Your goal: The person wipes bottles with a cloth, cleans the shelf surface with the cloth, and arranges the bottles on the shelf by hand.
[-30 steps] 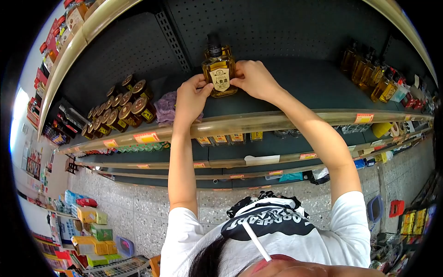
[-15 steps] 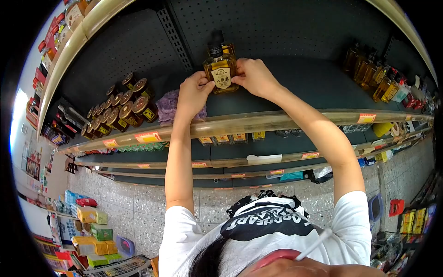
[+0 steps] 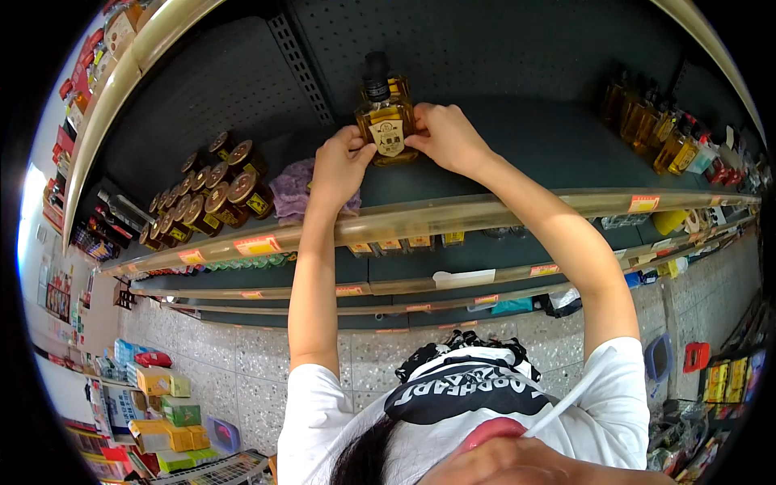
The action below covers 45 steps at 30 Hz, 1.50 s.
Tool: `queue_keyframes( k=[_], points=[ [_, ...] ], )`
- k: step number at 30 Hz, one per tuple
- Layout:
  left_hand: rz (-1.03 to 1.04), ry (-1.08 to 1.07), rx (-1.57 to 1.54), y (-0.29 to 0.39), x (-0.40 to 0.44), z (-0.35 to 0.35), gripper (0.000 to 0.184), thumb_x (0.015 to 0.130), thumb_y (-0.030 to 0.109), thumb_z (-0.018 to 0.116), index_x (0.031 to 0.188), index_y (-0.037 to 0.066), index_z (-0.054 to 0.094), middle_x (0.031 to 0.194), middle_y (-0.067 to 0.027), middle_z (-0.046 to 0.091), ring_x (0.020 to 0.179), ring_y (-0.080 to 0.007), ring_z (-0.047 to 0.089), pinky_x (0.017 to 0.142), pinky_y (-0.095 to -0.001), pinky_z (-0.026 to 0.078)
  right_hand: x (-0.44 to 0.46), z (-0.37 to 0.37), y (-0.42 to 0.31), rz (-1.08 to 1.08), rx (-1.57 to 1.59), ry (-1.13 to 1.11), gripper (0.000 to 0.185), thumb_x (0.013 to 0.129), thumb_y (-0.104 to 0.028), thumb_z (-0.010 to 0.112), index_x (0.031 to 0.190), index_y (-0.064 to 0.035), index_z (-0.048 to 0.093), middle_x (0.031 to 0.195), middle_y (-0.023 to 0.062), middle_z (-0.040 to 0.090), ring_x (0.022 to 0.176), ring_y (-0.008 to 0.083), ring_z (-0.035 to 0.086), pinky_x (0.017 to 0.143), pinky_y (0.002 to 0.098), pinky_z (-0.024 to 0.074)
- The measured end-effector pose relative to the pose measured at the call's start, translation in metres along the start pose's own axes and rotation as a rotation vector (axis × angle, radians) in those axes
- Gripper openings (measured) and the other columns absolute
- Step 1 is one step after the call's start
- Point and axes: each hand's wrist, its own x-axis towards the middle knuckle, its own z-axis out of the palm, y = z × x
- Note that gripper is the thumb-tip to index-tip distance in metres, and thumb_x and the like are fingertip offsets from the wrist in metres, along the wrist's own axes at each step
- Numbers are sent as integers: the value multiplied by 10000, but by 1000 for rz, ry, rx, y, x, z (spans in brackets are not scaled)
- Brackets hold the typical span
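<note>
A glass liquor bottle [image 3: 390, 139] with amber liquid, a black cap and a cream label stands upright on the dark upper shelf. My left hand [image 3: 339, 166] grips its left side, thumb at the label's lower edge. On the other side, my right hand [image 3: 449, 139] holds it with thumb and bent fingers. Directly behind is a second, similar bottle [image 3: 398, 85], mostly hidden by the front one. A crumpled purple cloth [image 3: 293, 191] lies beside my left wrist, partly covered by my forearm.
Several brown-lidded jars [image 3: 217, 198] stand in rows on the left of the shelf. Amber bottles [image 3: 647, 121] are grouped at the right. A shelf rail [image 3: 453, 214] with price tags runs under my forearms. Lower shelves hold more goods; boxes [image 3: 174, 412] sit at lower left.
The view has shifted very slightly. Both hands keep the same hold on the bottle, which stays in place.
</note>
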Motion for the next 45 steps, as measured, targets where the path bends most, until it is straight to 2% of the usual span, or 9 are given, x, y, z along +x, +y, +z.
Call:
queue_keyframes(
  k=[10, 13, 14, 17, 20, 25, 33, 39, 45],
  points=[
    [32, 83, 88, 11, -7, 2, 280, 906, 56, 639, 1160, -55, 602, 1031, -194, 710, 936, -226, 706, 768, -309, 547, -3, 3, 0, -1, -17, 4, 259, 829, -90, 724, 978, 87, 609, 940, 252, 697, 905, 374, 694, 763, 400, 562],
    [22, 3, 20, 5, -6, 0, 391, 951, 131, 618, 1283, -58, 538, 1105, -157, 674, 1000, -205, 658, 844, -320, 520, -5, 8, 9, -64, -22, 36, 293, 816, -110, 740, 982, 96, 615, 869, 274, 682, 847, 386, 694, 711, 419, 575],
    [3, 36, -2, 7, -7, 2, 381, 947, 115, 619, 1278, -56, 541, 1096, -161, 682, 992, -205, 666, 837, -313, 524, -6, 8, 12, -100, -23, 55, 308, 809, -120, 749, 982, 100, 619, 832, 285, 675, 816, 391, 695, 684, 429, 580],
    [-27, 126, -54, 15, -10, 6, 378, 943, 89, 616, 1284, -53, 537, 1083, -164, 696, 984, -200, 678, 830, -298, 530, -14, -6, 3, 14, 9, 36, 382, 836, -103, 725, 1132, 103, 599, 1024, 265, 684, 953, 350, 696, 821, 388, 569],
    [-13, 209, 26, 27, -15, 4, 403, 956, 119, 615, 1318, -35, 528, 1097, -145, 690, 989, -166, 658, 845, -281, 516, -27, -20, 6, -11, 47, 123, 403, 836, -97, 723, 1174, 84, 598, 1071, 256, 678, 974, 335, 695, 834, 376, 568],
    [119, 360, 0, 10, -14, 0, 390, 981, 216, 608, 1293, -15, 574, 1106, -125, 688, 1030, -172, 634, 882, -295, 486, -67, -53, 26, -63, 84, 276, 329, 849, -93, 688, 1139, 52, 630, 1069, 213, 689, 956, 324, 695, 815, 381, 560],
    [331, 734, -103, 65, -54, 48, 225, 999, 66, 545, 1166, -73, 602, 1086, -150, 680, 1022, -195, 651, 918, -301, 509, -147, -113, 59, -99, 26, 497, 277, 875, -114, 646, 1115, 26, 649, 1095, 198, 680, 998, 367, 656, 865, 413, 532],
    [369, 565, -167, 107, -79, 158, 162, 956, 25, 591, 1094, -49, 633, 1027, -135, 691, 936, -181, 649, 845, -292, 504, -210, -154, 100, -28, -87, 626, 217, 861, -56, 666, 1067, 13, 664, 1083, 163, 695, 977, 336, 674, 836, 367, 545],
    [383, 327, -110, 155, -81, 247, 172, 950, 29, 595, 1095, -41, 655, 1088, -135, 688, 998, -186, 649, 866, -298, 501, -269, -203, 144, 43, -197, 708, 209, 852, -38, 655, 1055, 12, 657, 1104, 155, 688, 1020, 315, 659, 884, 374, 524]
  ],
)
